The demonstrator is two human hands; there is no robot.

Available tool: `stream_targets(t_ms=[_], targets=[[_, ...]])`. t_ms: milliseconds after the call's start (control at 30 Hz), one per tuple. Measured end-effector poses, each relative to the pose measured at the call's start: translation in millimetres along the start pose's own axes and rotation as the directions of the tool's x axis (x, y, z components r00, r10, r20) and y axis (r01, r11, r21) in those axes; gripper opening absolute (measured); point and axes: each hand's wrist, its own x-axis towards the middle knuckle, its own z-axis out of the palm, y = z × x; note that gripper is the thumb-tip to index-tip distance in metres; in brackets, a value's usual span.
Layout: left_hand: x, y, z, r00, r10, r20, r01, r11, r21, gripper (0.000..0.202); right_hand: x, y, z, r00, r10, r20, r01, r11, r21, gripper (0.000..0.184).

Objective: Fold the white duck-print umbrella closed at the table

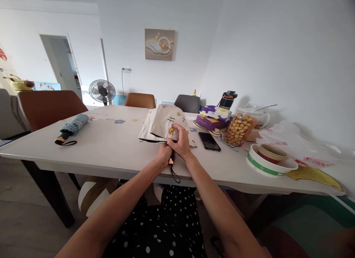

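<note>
A cream folding umbrella [162, 125] with small cartoon prints lies half collapsed on the white table [111, 147], its canopy loose and spread. My left hand [164, 153] is wrapped round its handle at the table's front edge, where a black wrist strap hangs down. My right hand [181, 139] is closed over the canopy fabric just above the handle. A second umbrella [72, 128], pale blue and rolled tight, lies apart at the left of the table.
A black phone [209, 141] lies right of my hands. Further right are a jar of snacks [240, 128], a purple tissue box [212, 119], stacked paper bowls [270, 160] and plastic bags [294, 139]. Brown chairs [50, 106] and a fan [102, 91] stand behind.
</note>
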Motion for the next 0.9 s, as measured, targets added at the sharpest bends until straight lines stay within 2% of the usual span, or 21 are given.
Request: stream_targets(t_ms=[167,267,333,467,567,633,667,700,767,833,867,900], targets=[[-0.6,3.8,-0.3,0.998,-0.048,-0.05,0.045,0.997,-0.058,0.016,-1.1,6.7,1.8,0.988,0.117,-0.102,-0.12,0.992,-0.024,0.044],[0.7,3.4,-0.3,0.995,-0.042,-0.086,0.037,0.997,-0.065,0.016,-2.0,6.6,3.0,0.997,0.073,0.014,-0.073,0.997,0.0,0.048],[1.4,2.3,0.1,0.995,-0.03,-0.097,0.024,0.998,-0.063,0.016,-2.4,6.3,4.2,0.996,0.071,0.063,-0.07,0.997,-0.007,0.044],[1.7,0.4,1.0,0.997,0.0,-0.077,-0.005,0.997,-0.073,0.017,-1.6,7.6,5.4,0.983,0.182,-0.002,-0.182,0.982,-0.049,0.022],[2.2,-0.3,0.5,0.997,-0.009,-0.07,0.003,0.997,-0.075,0.02,0.2,9.4,4.3,0.949,0.311,-0.046,-0.313,0.95,-0.023,0.012],[2.8,-0.4,-0.4,0.997,-0.025,-0.072,0.02,0.997,-0.071,0.021,1.4,11.0,2.8,0.877,0.475,-0.073,-0.471,0.88,0.068,0.016],[2.9,-0.2,-0.9,0.997,-0.031,-0.074,0.025,0.997,-0.074,0.022,2.0,11.9,1.9,0.813,0.578,-0.077,-0.565,0.813,0.137,0.017],[2.7,0.4,-1.3,0.996,-0.038,-0.077,0.032,0.996,-0.08,0.023,2.5,12.9,0.9,0.727,0.683,-0.072,-0.655,0.722,0.222,0.017],[1.2,2.5,-1.8,0.995,-0.053,-0.083,0.045,0.995,-0.094,0.025,4.0,14.8,-1.7,0.521,0.853,-0.038,-0.769,0.489,0.412,0.013],[-1.7,5.7,-1.8,0.994,-0.063,-0.087,0.055,0.994,-0.092,0.026,5.9,16.5,-5.2,0.343,0.939,-0.028,-0.768,0.298,0.567,0.011],[-3.4,7.4,-1.8,0.994,-0.069,-0.09,0.061,0.995,-0.083,0.025,7.0,17.1,-7.1,0.285,0.958,-0.042,-0.745,0.249,0.619,0.011],[-5.0,9.0,-1.7,0.993,-0.074,-0.091,0.068,0.995,-0.075,0.024,8.1,17.8,-9.1,0.248,0.967,-0.067,-0.723,0.23,0.652,0.011]])
